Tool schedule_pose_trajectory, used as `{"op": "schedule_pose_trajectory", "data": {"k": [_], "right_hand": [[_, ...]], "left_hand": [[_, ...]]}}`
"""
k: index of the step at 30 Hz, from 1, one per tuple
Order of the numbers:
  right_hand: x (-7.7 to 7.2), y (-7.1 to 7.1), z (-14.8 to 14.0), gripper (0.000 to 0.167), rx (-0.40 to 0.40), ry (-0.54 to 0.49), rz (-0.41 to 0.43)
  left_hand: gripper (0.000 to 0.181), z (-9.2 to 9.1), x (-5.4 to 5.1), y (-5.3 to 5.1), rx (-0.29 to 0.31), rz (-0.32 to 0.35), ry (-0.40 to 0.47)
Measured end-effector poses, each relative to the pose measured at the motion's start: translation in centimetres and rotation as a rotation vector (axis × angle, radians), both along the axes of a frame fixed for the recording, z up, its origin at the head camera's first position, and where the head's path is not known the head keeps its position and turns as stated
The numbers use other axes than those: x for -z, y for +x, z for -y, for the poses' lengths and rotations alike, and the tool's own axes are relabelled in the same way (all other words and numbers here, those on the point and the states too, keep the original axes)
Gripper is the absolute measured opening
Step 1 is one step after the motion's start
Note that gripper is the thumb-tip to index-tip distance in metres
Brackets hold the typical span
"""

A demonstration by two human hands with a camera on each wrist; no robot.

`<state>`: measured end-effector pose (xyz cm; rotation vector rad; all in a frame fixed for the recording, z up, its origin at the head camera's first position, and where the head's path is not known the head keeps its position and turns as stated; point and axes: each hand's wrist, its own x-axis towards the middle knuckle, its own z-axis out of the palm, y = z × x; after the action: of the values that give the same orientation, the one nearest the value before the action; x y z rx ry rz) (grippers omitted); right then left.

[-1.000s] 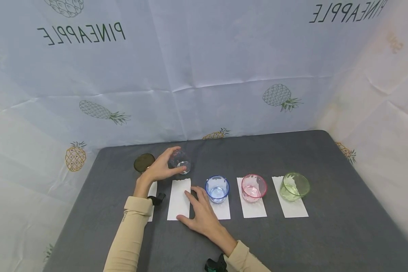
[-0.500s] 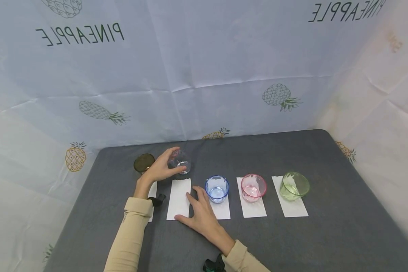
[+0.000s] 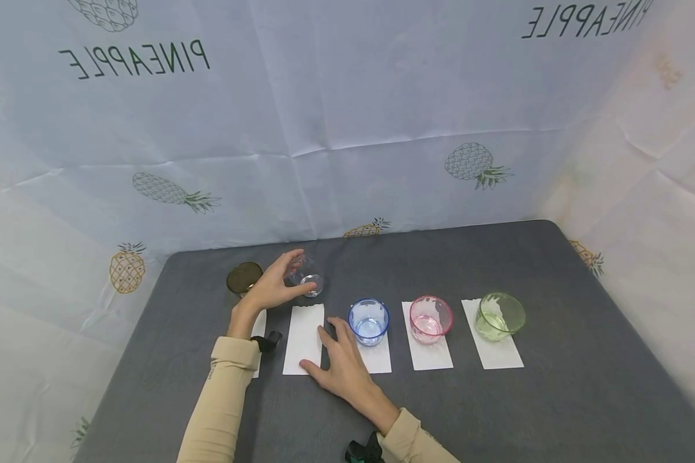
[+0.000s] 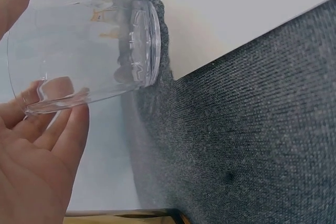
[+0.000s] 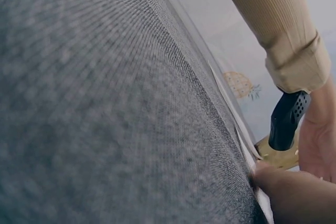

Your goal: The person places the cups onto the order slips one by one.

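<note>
At the back of the table my left hand (image 3: 275, 283) holds a clear glass (image 3: 311, 281), thumb on one side and fingers on the other. The left wrist view shows the same glass (image 4: 89, 51) with its base close to the grey cloth; whether it touches, I cannot tell. My right hand (image 3: 347, 366) lies with fingers spread beside a blank white paper strip (image 3: 304, 341). Its thumb (image 5: 283, 182) touches the strip's near right edge. Just right of that hand, a blue-rimmed glass (image 3: 369, 323) stands on another paper.
A pink-rimmed glass (image 3: 431, 320) and a green glass (image 3: 500, 316) stand on papers to the right. A dark amber glass (image 3: 244, 278) sits behind my left wrist, its paper (image 3: 259, 321) partly hidden by the arm. A pineapple-print curtain (image 3: 382, 116) closes off the table's back.
Almost nothing differs. The right thumb and fingers shift slightly about the paper strip, and the left hand stays on the clear glass.
</note>
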<state>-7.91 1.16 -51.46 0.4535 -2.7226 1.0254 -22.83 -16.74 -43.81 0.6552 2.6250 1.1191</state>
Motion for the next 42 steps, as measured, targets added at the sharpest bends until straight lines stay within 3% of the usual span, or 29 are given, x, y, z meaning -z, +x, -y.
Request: {"op": "schedule_pose_trajectory", "data": {"k": [9, 16, 35, 42], "right_hand": [[0.0, 0.0, 0.1, 0.071, -0.002, -0.002, 0.041], [0.0, 0.0, 0.2, 0.072, 0.001, -0.007, 0.055], [0.2, 0.0, 0.2, 0.073, 0.008, 0.010, 0.067], [0.1, 0.0, 0.1, 0.072, 0.005, 0.003, 0.066]], "left_hand": [[0.082, 0.2, 0.4, -0.2, -0.055, -0.049, 0.064], [0.078, 0.1, -0.6, 0.4, -0.066, -0.073, 0.152], [0.075, 0.8, -3.7, 4.7, 0.005, -0.175, 0.144], [0.075, 1.2, -4.6, 6.0, 0.022, -0.182, 0.097]]}}
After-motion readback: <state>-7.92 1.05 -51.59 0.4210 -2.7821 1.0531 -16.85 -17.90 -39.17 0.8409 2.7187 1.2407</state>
